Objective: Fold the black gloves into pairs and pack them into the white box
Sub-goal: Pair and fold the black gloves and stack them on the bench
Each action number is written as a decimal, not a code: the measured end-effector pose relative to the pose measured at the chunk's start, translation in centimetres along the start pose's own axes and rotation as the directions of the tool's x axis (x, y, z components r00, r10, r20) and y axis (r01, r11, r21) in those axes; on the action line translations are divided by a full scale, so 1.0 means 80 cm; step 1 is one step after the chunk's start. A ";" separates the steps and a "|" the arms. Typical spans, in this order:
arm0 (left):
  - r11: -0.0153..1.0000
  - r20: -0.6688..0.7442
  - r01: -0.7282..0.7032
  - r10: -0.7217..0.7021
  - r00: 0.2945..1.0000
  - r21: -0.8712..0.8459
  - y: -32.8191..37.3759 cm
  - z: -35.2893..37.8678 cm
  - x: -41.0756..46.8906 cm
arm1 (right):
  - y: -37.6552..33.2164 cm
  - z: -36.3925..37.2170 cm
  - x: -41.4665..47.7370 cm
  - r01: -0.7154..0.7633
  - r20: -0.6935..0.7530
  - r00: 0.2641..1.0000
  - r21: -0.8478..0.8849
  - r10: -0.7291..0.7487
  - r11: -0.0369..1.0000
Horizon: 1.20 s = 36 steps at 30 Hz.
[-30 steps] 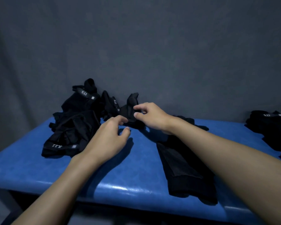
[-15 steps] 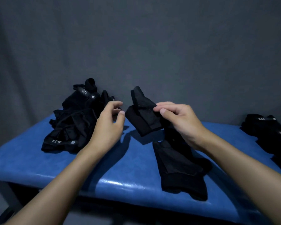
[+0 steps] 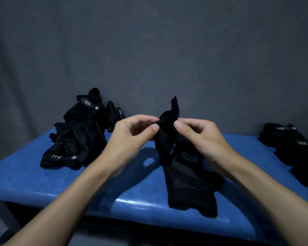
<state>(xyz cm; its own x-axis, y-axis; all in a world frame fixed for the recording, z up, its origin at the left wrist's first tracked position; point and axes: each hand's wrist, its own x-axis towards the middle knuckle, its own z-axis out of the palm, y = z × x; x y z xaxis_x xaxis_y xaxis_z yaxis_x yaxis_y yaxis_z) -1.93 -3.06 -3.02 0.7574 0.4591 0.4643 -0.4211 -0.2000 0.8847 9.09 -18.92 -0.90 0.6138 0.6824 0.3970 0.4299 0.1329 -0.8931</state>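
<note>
A black glove [image 3: 167,132] hangs in the air above the blue bench, one end pointing up. My left hand [image 3: 132,139] pinches its left edge and my right hand [image 3: 201,137] pinches its right edge. Below it a second black glove [image 3: 188,185] lies flat on the bench, reaching the front edge. A heap of loose black gloves [image 3: 78,135] with white "5.11" labels sits at the back left. More black gloves [image 3: 295,148] lie in a stack at the far right. No white box is in view.
The blue padded bench [image 3: 43,181] stands against a dark grey fabric backdrop [image 3: 149,50]. Bare blue surface shows between the left heap and the flat glove, and along the front left.
My right hand picked a glove from the back heap and lifted it toward me. My left hand rose from the bench and took hold of the glove's other edge.
</note>
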 end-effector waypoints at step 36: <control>0.972 -0.107 -0.007 0.033 0.994 0.236 0.016 -0.005 0.000 | -0.029 0.001 -0.004 -0.097 0.006 0.995 0.207 0.098 0.974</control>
<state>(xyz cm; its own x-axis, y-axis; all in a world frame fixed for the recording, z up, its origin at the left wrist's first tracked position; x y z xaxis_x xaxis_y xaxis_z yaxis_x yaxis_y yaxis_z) -2.64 -2.92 -1.91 0.6849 0.5426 0.4863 -0.2966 -0.4021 0.8662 7.84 -19.42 1.02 0.6492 0.6961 0.3066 0.2221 0.2121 -0.9517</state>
